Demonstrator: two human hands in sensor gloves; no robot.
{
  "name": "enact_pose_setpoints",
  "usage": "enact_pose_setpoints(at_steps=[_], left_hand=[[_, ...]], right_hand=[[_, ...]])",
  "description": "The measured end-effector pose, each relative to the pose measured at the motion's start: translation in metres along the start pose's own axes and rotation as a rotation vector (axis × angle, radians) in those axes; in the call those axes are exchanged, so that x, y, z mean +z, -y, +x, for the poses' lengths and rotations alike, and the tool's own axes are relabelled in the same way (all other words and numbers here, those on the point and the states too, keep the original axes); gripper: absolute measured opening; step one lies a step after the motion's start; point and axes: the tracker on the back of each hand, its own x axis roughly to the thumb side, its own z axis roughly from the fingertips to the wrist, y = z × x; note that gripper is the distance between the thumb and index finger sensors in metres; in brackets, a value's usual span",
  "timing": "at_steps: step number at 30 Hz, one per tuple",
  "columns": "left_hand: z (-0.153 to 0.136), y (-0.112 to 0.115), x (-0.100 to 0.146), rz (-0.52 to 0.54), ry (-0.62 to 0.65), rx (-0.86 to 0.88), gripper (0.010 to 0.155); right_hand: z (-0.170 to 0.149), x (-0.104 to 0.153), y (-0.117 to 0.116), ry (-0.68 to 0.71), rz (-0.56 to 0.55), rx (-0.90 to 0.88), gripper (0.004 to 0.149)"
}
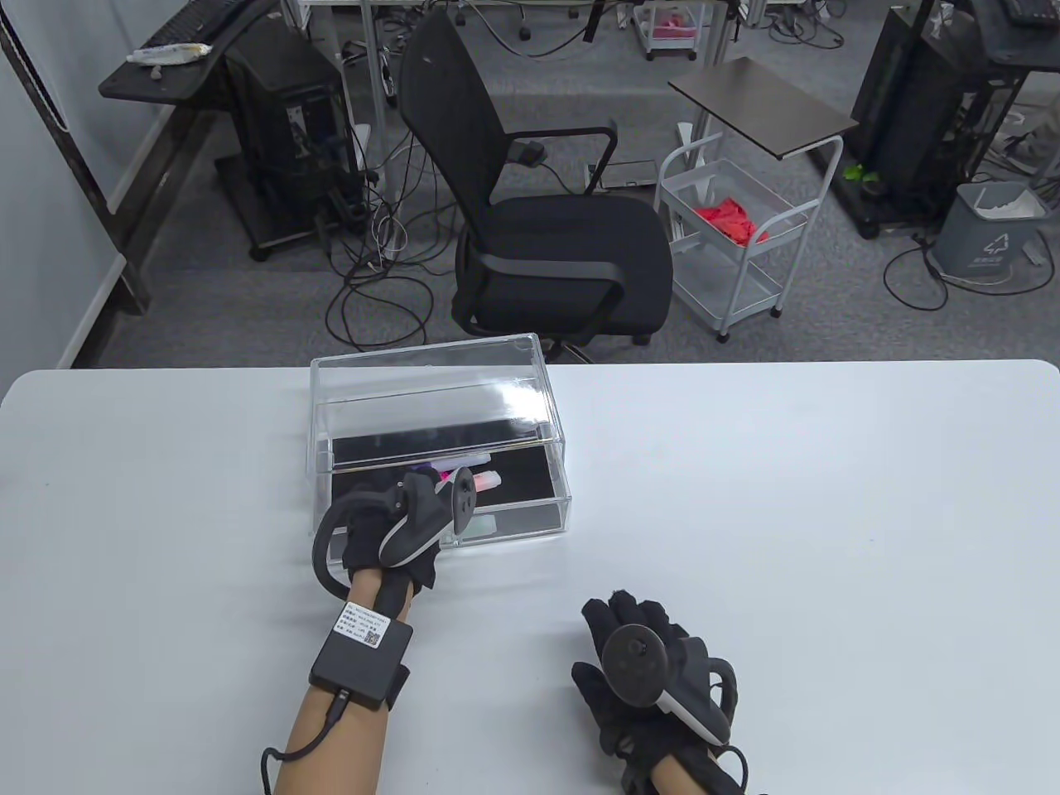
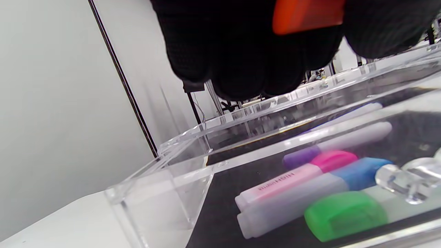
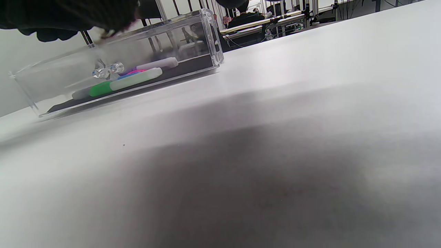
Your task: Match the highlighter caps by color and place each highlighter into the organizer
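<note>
A clear acrylic organizer (image 1: 431, 397) stands on the white table with its black-lined drawer (image 1: 530, 497) pulled out toward me. My left hand (image 1: 411, 507) hovers over the drawer, fingers (image 2: 241, 51) curled round an orange-capped highlighter (image 2: 306, 15). In the drawer lie highlighters with green (image 2: 344, 215), blue (image 2: 361, 172), pink (image 2: 332, 160) and purple (image 2: 299, 158) caps, beside the clear drawer knob (image 2: 403, 181). My right hand (image 1: 638, 662) rests flat on the table, off to the right and nearer to me than the organizer (image 3: 206, 34), holding nothing.
The white table (image 1: 828, 497) stretches bare to the right of the organizer. Beyond its far edge stand a black office chair (image 1: 546, 232) and a white wire cart (image 1: 737, 232).
</note>
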Motion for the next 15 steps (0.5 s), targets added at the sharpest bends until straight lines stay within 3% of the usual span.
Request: enact_pose_setpoints(at_steps=[7,11,15], left_hand=[[-0.009,0.012,-0.015,-0.038,-0.052,0.072,0.071],[-0.012,0.005,0.0,0.037,-0.02,0.116,0.072],[-0.015,0.001,0.025,0.131,-0.008,0.324,0.069]], right_hand=[[-0.002,-0.001,0.001,-0.004,-0.002,-0.007,0.073],[-0.003,-0.001,0.001,-0.013,0.007,0.0,0.073],[-0.001,0.0,0.001,-0.014,0.012,0.017,0.072]])
